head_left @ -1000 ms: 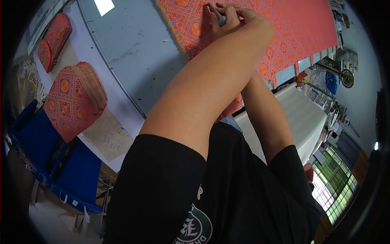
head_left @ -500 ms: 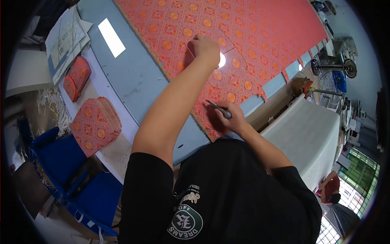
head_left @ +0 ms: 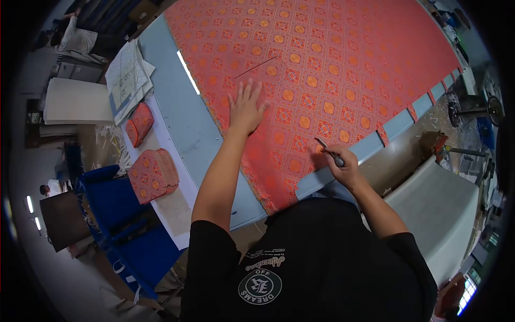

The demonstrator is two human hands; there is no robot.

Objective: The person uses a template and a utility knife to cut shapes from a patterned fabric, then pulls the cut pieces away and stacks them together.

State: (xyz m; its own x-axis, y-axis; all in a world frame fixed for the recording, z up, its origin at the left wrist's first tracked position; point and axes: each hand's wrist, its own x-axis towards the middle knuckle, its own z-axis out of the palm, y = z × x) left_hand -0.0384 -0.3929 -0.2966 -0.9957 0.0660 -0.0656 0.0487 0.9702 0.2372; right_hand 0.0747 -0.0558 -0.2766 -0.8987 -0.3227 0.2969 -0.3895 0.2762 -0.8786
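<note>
My left hand [head_left: 247,111] lies flat on the red patterned sheet [head_left: 332,70], its fingers spread over the orange and red motifs. Just beyond those fingertips runs a thin, straight dark line [head_left: 255,67]. Closer to the sheet's right edge, my right hand [head_left: 343,165] is closed around a slim pen-like tool [head_left: 337,159]. Its narrow dark point slants up and left, close over the sheet, and its thicker grey end shows by my fingers.
The sheet covers much of a blue-grey table [head_left: 196,142]. To the left are stacked patterned pieces [head_left: 153,176], a red pouch [head_left: 140,124], papers [head_left: 127,80] and a blue chair [head_left: 120,214]. A pale-covered surface [head_left: 437,204] stands at right. A person [head_left: 78,37] is at the far upper left.
My left hand, closed over a clear rounded template before, now rests flat and spread nearer the sheet's left edge. My right hand still grips the tool, and the view has shifted.
</note>
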